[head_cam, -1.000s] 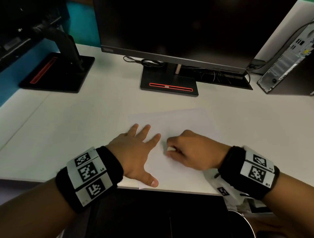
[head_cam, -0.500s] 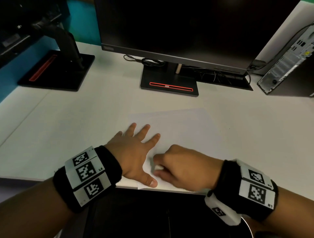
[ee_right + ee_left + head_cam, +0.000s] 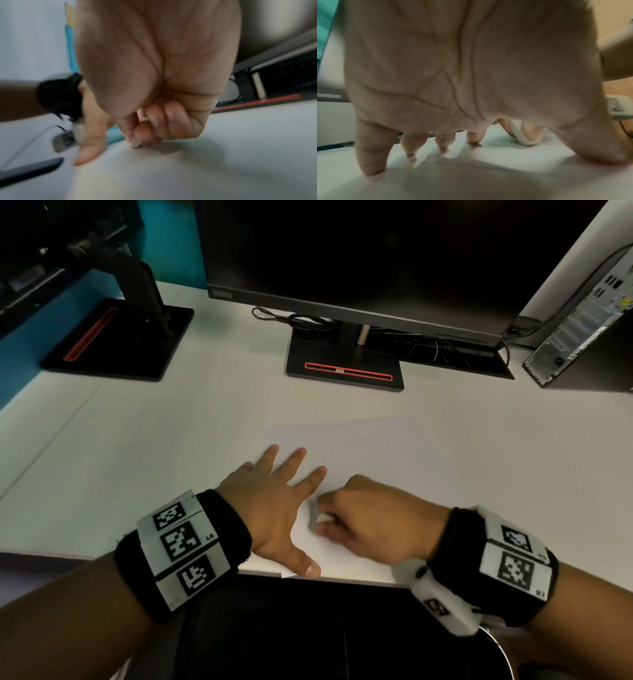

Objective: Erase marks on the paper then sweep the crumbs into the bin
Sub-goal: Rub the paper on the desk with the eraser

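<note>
A white sheet of paper (image 3: 359,453) lies on the white desk (image 3: 154,457), its near edge at the desk's front. My left hand (image 3: 274,501) lies flat on the sheet's left part with fingers spread and the thumb at the front edge; the left wrist view shows its fingertips (image 3: 373,171) pressing down. Just to its right, my right hand (image 3: 370,518) pinches a small white eraser (image 3: 320,520) and holds it against the paper. The eraser (image 3: 522,134) shows between thumb and fingers in the left wrist view, and its tip (image 3: 136,144) touches the sheet in the right wrist view.
A monitor with a black base (image 3: 346,364) stands behind the paper, cables beside it. A second monitor stand (image 3: 116,337) is at the back left, a computer case (image 3: 582,326) at the back right. Below the desk's front edge it is dark.
My right hand with the eraser slid toward me and left across the paper, then back slightly away. The left hand stayed flat on the sheet.
</note>
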`<state>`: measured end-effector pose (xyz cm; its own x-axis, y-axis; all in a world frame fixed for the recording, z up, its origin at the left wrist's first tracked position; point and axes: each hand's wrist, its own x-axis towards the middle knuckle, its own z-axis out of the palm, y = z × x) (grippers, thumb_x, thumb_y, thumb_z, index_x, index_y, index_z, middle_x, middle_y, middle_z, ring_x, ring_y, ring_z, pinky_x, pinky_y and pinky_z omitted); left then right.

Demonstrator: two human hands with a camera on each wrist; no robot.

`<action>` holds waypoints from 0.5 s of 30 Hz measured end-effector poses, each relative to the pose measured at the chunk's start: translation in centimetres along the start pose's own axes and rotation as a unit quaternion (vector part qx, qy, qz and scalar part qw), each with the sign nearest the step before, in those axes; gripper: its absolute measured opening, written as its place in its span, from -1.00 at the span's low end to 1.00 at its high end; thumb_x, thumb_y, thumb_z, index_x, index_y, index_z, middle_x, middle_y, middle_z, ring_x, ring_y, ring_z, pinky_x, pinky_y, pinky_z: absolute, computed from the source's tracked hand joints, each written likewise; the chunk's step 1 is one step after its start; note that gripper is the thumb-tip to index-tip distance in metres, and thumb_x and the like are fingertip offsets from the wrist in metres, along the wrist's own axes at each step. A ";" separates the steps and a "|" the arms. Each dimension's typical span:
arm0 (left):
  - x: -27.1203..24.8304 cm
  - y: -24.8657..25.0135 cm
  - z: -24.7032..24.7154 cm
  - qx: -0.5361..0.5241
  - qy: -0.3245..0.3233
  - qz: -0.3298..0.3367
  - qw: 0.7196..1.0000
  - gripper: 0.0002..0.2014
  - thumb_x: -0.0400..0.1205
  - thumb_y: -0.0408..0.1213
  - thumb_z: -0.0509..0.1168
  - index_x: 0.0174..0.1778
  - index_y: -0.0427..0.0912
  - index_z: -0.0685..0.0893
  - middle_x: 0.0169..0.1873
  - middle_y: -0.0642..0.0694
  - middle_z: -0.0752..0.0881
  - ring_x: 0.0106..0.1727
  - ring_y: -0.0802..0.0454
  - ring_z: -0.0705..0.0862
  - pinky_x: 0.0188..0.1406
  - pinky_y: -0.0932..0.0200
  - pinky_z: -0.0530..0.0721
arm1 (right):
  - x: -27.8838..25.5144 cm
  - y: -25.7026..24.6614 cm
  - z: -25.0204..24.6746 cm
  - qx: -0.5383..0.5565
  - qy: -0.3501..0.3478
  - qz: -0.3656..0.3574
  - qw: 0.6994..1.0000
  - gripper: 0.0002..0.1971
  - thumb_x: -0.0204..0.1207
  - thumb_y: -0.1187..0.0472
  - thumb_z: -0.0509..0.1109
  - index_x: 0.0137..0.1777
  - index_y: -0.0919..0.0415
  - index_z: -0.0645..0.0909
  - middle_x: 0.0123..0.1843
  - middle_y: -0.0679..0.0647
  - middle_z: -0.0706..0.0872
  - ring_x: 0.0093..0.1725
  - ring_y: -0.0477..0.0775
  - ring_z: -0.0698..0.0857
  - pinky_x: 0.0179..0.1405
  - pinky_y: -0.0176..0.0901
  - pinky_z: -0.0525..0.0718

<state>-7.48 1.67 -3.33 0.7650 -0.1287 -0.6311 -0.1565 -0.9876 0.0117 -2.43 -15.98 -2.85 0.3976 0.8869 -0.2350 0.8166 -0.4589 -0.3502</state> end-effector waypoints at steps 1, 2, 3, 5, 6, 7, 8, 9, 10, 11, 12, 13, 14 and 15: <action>0.0 0.0 0.0 0.000 -0.001 -0.002 1.000 0.35 0.27 0.64 0.32 0.64 0.28 -0.55 0.63 0.02 -0.61 0.70 -0.26 -0.49 0.73 -0.28 -0.08 | 0.2 0.7 -0.4 -0.004 0.012 0.019 1.000 -0.67 0.72 0.03 0.27 -0.30 0.06 0.41 -0.49 -0.14 0.45 -0.48 -0.15 0.44 -0.33 -0.24 0.39; 0.1 0.1 0.0 0.000 -0.001 -0.003 1.000 0.35 0.27 0.64 0.32 0.64 0.28 -0.55 0.63 0.02 -0.61 0.70 -0.26 -0.49 0.73 -0.28 -0.08 | 0.3 1.4 -0.5 -0.007 0.027 0.037 0.999 -0.65 0.72 0.03 0.26 -0.32 0.07 0.40 -0.49 -0.11 0.48 -0.48 -0.15 0.44 -0.33 -0.19 0.41; 0.2 0.1 0.0 0.001 0.002 -0.004 1.000 0.35 0.27 0.64 0.31 0.64 0.28 -0.55 0.63 0.02 -0.61 0.70 -0.26 -0.49 0.73 -0.28 -0.07 | 0.3 1.6 -0.4 -0.012 0.037 0.052 0.998 -0.65 0.72 0.03 0.24 -0.32 0.07 0.39 -0.47 -0.07 0.50 -0.47 -0.14 0.44 -0.33 -0.15 0.44; 0.1 0.0 0.1 0.002 0.006 -0.004 1.000 0.35 0.26 0.64 0.31 0.65 0.28 -0.54 0.64 0.02 -0.60 0.70 -0.26 -0.48 0.73 -0.28 -0.05 | 0.3 0.7 0.2 -0.022 0.040 0.061 0.997 -0.70 0.71 0.02 0.22 -0.26 0.08 0.37 -0.41 -0.02 0.49 -0.43 -0.06 0.45 -0.35 -0.10 0.46; 0.1 0.0 0.2 0.003 0.008 -0.003 1.000 0.35 0.26 0.65 0.31 0.65 0.28 -0.53 0.65 0.02 -0.59 0.70 -0.27 -0.47 0.73 -0.28 -0.04 | 0.1 -0.2 0.7 -0.022 0.033 0.049 0.998 -0.73 0.70 0.02 0.22 -0.23 0.08 0.40 -0.40 -0.02 0.48 -0.42 -0.03 0.45 -0.35 -0.09 0.47; 0.1 0.0 0.2 0.005 0.011 -0.001 1.000 0.36 0.25 0.65 0.31 0.65 0.28 -0.53 0.65 0.01 -0.58 0.71 -0.27 -0.46 0.73 -0.29 -0.02 | -0.1 -1.1 1.1 -0.014 0.024 0.030 0.999 -0.74 0.69 0.02 0.23 -0.22 0.08 0.45 -0.40 -0.04 0.47 -0.42 -0.02 0.46 -0.37 -0.09 0.48; 0.1 0.0 0.2 0.008 0.014 0.001 1.000 0.36 0.24 0.66 0.30 0.65 0.28 -0.53 0.66 0.01 -0.57 0.71 -0.27 -0.46 0.73 -0.30 0.00 | -0.1 -1.8 1.4 0.001 0.017 0.011 1.000 -0.75 0.68 0.02 0.25 -0.23 0.05 0.47 -0.42 -0.08 0.45 -0.42 -0.06 0.47 -0.38 -0.10 0.49; 0.0 0.0 0.2 0.011 0.016 0.001 1.000 0.36 0.23 0.67 0.29 0.65 0.28 -0.53 0.66 0.01 -0.56 0.71 -0.27 -0.45 0.72 -0.30 0.01 | -0.1 -2.1 1.4 0.014 0.011 0.001 1.000 -0.75 0.68 0.02 0.27 -0.25 0.01 0.46 -0.43 -0.14 0.42 -0.43 -0.12 0.45 -0.37 -0.15 0.47; 0.0 0.0 0.2 0.013 0.017 0.000 1.000 0.35 0.24 0.67 0.28 0.65 0.28 -0.53 0.66 0.00 -0.56 0.71 -0.27 -0.44 0.72 -0.30 0.01 | 0.0 -1.9 1.2 0.022 0.005 0.000 1.000 -0.73 0.69 0.02 0.29 -0.27 -0.04 0.43 -0.44 -0.18 0.40 -0.44 -0.17 0.44 -0.35 -0.22 0.42; 0.0 0.1 0.2 0.014 0.017 -0.001 1.000 0.34 0.25 0.67 0.27 0.65 0.27 -0.53 0.66 0.00 -0.56 0.72 -0.28 -0.44 0.72 -0.30 0.01 | 0.1 -1.4 0.8 0.024 0.000 0.003 1.000 -0.69 0.69 0.02 0.30 -0.31 -0.06 0.40 -0.47 -0.18 0.41 -0.44 -0.21 0.43 -0.34 -0.29 0.38; -0.1 0.1 0.2 0.016 0.018 -0.004 1.000 0.33 0.26 0.67 0.25 0.65 0.26 -0.53 0.66 -0.01 -0.56 0.72 -0.28 -0.43 0.72 -0.30 0.01 | 0.3 -0.7 0.4 0.022 0.000 0.012 1.000 -0.65 0.70 0.02 0.29 -0.35 -0.06 0.38 -0.49 -0.16 0.44 -0.44 -0.21 0.44 -0.34 -0.33 0.36; 0.0 0.2 0.2 0.018 0.020 -0.006 1.000 0.33 0.27 0.68 0.23 0.66 0.25 -0.53 0.66 -0.02 -0.56 0.72 -0.29 -0.43 0.72 -0.30 0.01 | 0.4 -0.1 0.1 0.021 0.010 0.025 0.999 -0.62 0.71 0.02 0.28 -0.38 -0.04 0.38 -0.50 -0.13 0.47 -0.45 -0.19 0.46 -0.34 -0.31 0.39; 0.0 0.2 0.2 0.018 0.021 -0.008 1.000 0.32 0.27 0.68 0.22 0.66 0.24 -0.54 0.67 -0.03 -0.56 0.72 -0.29 -0.42 0.72 -0.30 0.02 | 0.5 0.5 0.0 0.019 0.027 0.040 0.999 -0.61 0.71 0.02 0.27 -0.39 -0.01 0.38 -0.51 -0.09 0.48 -0.47 -0.14 0.47 -0.35 -0.24 0.43; 0.0 0.3 0.2 0.017 0.022 -0.009 1.000 0.32 0.27 0.69 0.22 0.66 0.24 -0.54 0.67 -0.03 -0.56 0.72 -0.29 -0.42 0.72 -0.30 0.02 | 0.6 0.8 0.0 0.014 0.043 0.054 0.998 -0.60 0.71 0.02 0.26 -0.39 0.03 0.38 -0.51 -0.07 0.48 -0.49 -0.12 0.45 -0.35 -0.16 0.46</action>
<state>-7.60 1.38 -3.47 0.7944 -0.1155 -0.5963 -0.1635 -0.9862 -0.0268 -1.54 -15.86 -3.26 0.5179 0.8330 -0.1947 0.7552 -0.5521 -0.3534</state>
